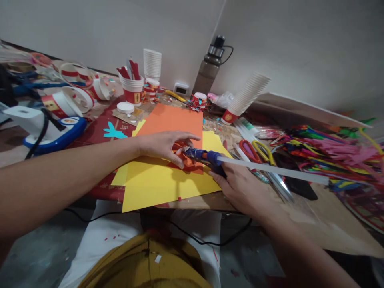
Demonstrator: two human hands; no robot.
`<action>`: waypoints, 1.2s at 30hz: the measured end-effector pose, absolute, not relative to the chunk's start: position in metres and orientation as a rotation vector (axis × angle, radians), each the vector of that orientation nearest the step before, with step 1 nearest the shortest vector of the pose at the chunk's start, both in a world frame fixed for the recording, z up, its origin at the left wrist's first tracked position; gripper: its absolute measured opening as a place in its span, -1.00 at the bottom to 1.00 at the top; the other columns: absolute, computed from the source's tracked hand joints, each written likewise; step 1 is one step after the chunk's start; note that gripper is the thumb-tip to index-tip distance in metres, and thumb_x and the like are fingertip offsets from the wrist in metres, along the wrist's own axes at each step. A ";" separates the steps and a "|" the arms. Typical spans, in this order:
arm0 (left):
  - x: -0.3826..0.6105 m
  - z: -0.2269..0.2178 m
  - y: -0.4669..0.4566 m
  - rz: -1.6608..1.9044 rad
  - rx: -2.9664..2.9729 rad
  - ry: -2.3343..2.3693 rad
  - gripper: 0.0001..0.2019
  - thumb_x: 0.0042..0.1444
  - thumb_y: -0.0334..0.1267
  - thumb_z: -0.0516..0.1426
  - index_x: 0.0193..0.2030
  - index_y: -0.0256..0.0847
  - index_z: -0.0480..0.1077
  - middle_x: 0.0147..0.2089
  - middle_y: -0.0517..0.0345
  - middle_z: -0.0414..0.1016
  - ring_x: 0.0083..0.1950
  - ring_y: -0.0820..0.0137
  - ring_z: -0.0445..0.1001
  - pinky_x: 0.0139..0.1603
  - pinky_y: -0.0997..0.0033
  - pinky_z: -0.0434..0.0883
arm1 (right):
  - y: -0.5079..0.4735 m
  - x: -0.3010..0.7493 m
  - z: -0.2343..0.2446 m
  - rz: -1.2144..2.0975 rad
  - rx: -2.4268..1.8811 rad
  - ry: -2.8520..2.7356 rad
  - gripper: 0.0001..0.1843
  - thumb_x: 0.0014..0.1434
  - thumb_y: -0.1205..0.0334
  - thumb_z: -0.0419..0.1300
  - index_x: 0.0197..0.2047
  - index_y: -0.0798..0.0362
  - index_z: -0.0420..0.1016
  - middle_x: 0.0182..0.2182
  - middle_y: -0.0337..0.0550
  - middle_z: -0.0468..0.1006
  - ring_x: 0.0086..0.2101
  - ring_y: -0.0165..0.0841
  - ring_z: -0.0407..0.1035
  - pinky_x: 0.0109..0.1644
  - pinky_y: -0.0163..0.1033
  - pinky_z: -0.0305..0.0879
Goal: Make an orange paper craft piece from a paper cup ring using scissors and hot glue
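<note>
My right hand [240, 182] is wrapped round a blue hot glue gun [199, 155], and a long white glue stick [273, 170] juts from its back end. The gun's nozzle points left, at a small orange paper piece [188, 162] with a pale edge. That piece sits between the thumb and curved fingers of my left hand [163, 146]; its full shape is partly hidden. Beneath both hands lie an orange sheet [177, 120] and yellow sheets [156, 190] of paper. A cyan paper cutout [113, 131] is left of the sheets.
Scissors with red handles [249, 151] and yellow handles [264, 152] lie at the right, near colourful pipe cleaners [336, 152]. Behind stand a bottle [207, 70], stacked paper cups [247, 98] and a cup of markers [132, 90]. A blue-white power strip [55, 132] is at left.
</note>
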State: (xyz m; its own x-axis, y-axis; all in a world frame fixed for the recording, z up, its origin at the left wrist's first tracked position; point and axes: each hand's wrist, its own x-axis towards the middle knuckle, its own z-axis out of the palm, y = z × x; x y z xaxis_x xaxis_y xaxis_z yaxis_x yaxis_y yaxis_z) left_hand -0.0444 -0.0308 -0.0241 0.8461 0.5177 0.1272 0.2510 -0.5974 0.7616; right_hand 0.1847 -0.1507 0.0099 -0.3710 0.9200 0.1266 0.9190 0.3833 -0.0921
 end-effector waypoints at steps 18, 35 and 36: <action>-0.043 -0.026 -0.032 0.441 2.129 0.537 -0.15 -0.11 -0.19 0.36 0.34 -0.14 0.15 0.13 -0.04 0.46 0.17 0.25 0.42 0.18 0.26 0.27 | -0.150 0.180 0.014 0.147 -1.582 -2.454 -0.72 0.25 0.31 0.11 0.02 0.05 0.44 -0.20 -0.05 0.60 -0.17 -0.21 0.48 -0.14 -0.20 0.37; -0.043 -0.024 -0.033 0.445 2.200 0.560 -0.14 -0.11 -0.15 0.36 0.35 -0.12 0.14 0.15 -0.02 0.46 0.16 0.24 0.43 0.13 0.32 0.32 | -0.147 0.187 0.014 0.322 -1.623 -2.413 -0.87 0.31 0.22 0.06 -0.26 0.06 0.36 -0.26 -0.08 0.54 -0.26 -0.29 0.42 -0.20 -0.22 0.33; -0.044 -0.023 -0.033 0.442 2.203 0.567 -0.14 -0.11 -0.14 0.36 0.35 -0.13 0.14 0.15 -0.03 0.46 0.17 0.24 0.43 0.13 0.32 0.31 | -0.147 0.187 0.014 0.326 -1.620 -2.408 -0.88 0.30 0.22 0.06 -0.25 0.06 0.37 -0.25 -0.08 0.54 -0.26 -0.29 0.43 -0.20 -0.22 0.34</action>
